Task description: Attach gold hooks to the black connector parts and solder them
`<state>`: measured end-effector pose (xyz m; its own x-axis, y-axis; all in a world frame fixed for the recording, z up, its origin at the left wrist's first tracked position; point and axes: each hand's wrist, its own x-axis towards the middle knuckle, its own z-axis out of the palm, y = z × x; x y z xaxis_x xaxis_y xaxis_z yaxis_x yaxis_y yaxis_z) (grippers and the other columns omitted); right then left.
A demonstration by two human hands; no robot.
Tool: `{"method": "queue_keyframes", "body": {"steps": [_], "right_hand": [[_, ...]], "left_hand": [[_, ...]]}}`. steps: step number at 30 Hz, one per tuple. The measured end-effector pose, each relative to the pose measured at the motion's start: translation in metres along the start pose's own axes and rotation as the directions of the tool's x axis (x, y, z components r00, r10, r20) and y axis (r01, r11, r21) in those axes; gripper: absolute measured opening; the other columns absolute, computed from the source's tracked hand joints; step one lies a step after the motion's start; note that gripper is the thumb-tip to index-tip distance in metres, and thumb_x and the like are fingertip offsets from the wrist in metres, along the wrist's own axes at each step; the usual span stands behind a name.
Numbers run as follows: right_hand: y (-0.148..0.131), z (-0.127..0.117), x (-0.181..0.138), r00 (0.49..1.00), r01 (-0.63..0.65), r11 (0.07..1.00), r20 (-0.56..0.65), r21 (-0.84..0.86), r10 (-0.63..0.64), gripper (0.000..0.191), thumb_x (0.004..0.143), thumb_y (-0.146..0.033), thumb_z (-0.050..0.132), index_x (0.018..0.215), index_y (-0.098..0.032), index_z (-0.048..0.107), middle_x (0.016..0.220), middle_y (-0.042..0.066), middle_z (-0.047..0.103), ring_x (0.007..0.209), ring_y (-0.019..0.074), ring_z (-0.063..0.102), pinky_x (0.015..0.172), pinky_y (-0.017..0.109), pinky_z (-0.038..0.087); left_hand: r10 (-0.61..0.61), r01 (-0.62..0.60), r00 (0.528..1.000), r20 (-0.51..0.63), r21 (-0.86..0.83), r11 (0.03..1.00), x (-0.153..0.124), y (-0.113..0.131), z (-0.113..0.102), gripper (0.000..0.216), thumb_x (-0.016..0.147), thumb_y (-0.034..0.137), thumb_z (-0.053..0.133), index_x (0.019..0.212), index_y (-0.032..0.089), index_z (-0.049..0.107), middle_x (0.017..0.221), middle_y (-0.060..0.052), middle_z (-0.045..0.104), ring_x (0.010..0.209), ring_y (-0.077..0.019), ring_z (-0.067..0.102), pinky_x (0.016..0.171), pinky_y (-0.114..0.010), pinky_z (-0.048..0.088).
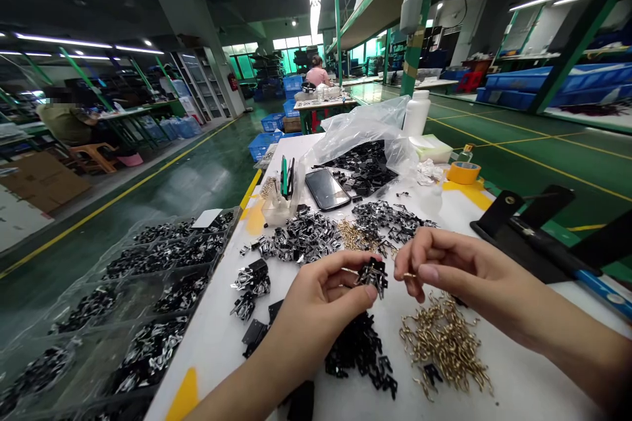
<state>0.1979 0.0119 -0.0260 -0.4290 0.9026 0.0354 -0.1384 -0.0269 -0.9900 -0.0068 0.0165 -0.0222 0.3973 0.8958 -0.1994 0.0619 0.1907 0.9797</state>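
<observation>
White workbench edge beside compartment tray; left hand pinching black clip, right hand pinching brass hook.

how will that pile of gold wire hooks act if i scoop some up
The gold wire hooks look stiff and light, holding their bends. Their curved ends seem snagged together in the pile, so several would probably lift at once.

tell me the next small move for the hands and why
Probably the right hand should bring the small brass hook over to the black metal clip, because its fingers pinch the hook just beside that clip, which the left hand holds up ready.
</observation>
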Motion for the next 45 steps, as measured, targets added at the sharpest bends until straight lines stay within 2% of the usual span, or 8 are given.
{"method": "queue_keyframes", "body": {"steps": [5, 12, 18, 24, 31, 38, 45], "right_hand": [[0.004, 0.004, -0.004, 0.998, -0.024, 0.985, -0.061, -0.171, 0.014, 0.015, 0.085, -0.037, 0.060, 0.084, -0.022, 0.057, 0.079, 0.000, 0.053, 0.071, 0.0120, 0.048, 0.061, 0.024, 0.040], [0.007, 0.010, -0.002, 0.994, 0.003, 0.944, -0.104, -0.329, -0.039, 0.019, 0.084, -0.041, 0.059, 0.079, -0.022, 0.057, 0.072, -0.001, 0.051, 0.066, 0.0120, 0.047, 0.058, 0.024, 0.037], [0.009, 0.011, -0.001, 0.989, 0.057, 0.902, -0.102, -0.428, -0.110, 0.015, 0.086, -0.038, 0.057, 0.080, -0.024, 0.058, 0.075, -0.001, 0.054, 0.072, 0.0137, 0.051, 0.064, 0.025, 0.040], [0.008, 0.013, -0.002, 0.986, 0.087, 0.845, -0.073, -0.528, -0.147, 0.018, 0.087, -0.037, 0.054, 0.077, -0.023, 0.058, 0.075, 0.001, 0.055, 0.073, 0.0159, 0.052, 0.066, 0.028, 0.041], [0.010, 0.011, -0.001, 0.988, 0.023, 0.874, -0.120, -0.485, -0.093, 0.020, 0.085, -0.041, 0.056, 0.078, -0.023, 0.056, 0.077, 0.002, 0.053, 0.074, 0.0167, 0.051, 0.065, 0.028, 0.041], [0.009, 0.013, -0.003, 0.988, 0.046, 0.869, -0.103, -0.493, -0.111, 0.017, 0.087, -0.037, 0.054, 0.078, -0.023, 0.056, 0.076, 0.000, 0.052, 0.074, 0.0147, 0.051, 0.065, 0.027, 0.040], [0.010, 0.012, -0.005, 0.980, 0.115, 0.805, -0.065, -0.581, -0.187, 0.015, 0.090, -0.031, 0.051, 0.078, -0.023, 0.054, 0.076, -0.001, 0.052, 0.073, 0.0136, 0.050, 0.065, 0.026, 0.040]], "left_hand": [[0.071, -0.067, 0.997, -0.040, 0.106, 0.992, -0.002, 0.000, 0.002, 0.024, 0.077, 0.021, 0.067, 0.102, 0.023, 0.065, 0.086, 0.001, 0.061, 0.078, -0.0116, 0.055, 0.073, -0.023, 0.046], [0.132, -0.117, 0.991, -0.039, 0.259, 0.959, -0.004, -0.003, 0.006, 0.024, 0.077, 0.024, 0.067, 0.101, 0.020, 0.065, 0.078, 0.000, 0.062, 0.072, -0.0130, 0.057, 0.070, -0.025, 0.049], [0.106, -0.103, 0.994, -0.003, 0.229, 0.968, -0.004, -0.003, 0.008, 0.025, 0.077, 0.024, 0.067, 0.101, 0.019, 0.064, 0.069, 0.002, 0.056, 0.064, -0.0101, 0.053, 0.063, -0.021, 0.047], [0.097, -0.091, 0.995, -0.024, 0.186, 0.978, -0.005, -0.003, 0.007, 0.022, 0.078, 0.026, 0.067, 0.098, 0.020, 0.064, 0.070, 0.002, 0.057, 0.066, -0.0103, 0.055, 0.063, -0.020, 0.046], [0.129, -0.117, 0.991, -0.044, 0.205, 0.972, -0.006, -0.003, 0.007, 0.023, 0.076, 0.027, 0.069, 0.097, 0.019, 0.064, 0.067, 0.002, 0.058, 0.064, -0.0110, 0.056, 0.062, -0.021, 0.048], [0.312, -0.248, 0.947, -0.080, 0.439, 0.864, -0.007, -0.001, 0.008, 0.018, 0.077, 0.021, 0.066, 0.095, 0.019, 0.067, 0.078, -0.002, 0.066, 0.066, -0.0127, 0.061, 0.065, -0.023, 0.053], [0.423, -0.353, 0.906, -0.018, 0.518, 0.779, -0.009, -0.006, 0.008, 0.018, 0.079, 0.017, 0.062, 0.096, 0.017, 0.065, 0.091, -0.005, 0.067, 0.074, -0.0133, 0.064, 0.071, -0.022, 0.055]]}}
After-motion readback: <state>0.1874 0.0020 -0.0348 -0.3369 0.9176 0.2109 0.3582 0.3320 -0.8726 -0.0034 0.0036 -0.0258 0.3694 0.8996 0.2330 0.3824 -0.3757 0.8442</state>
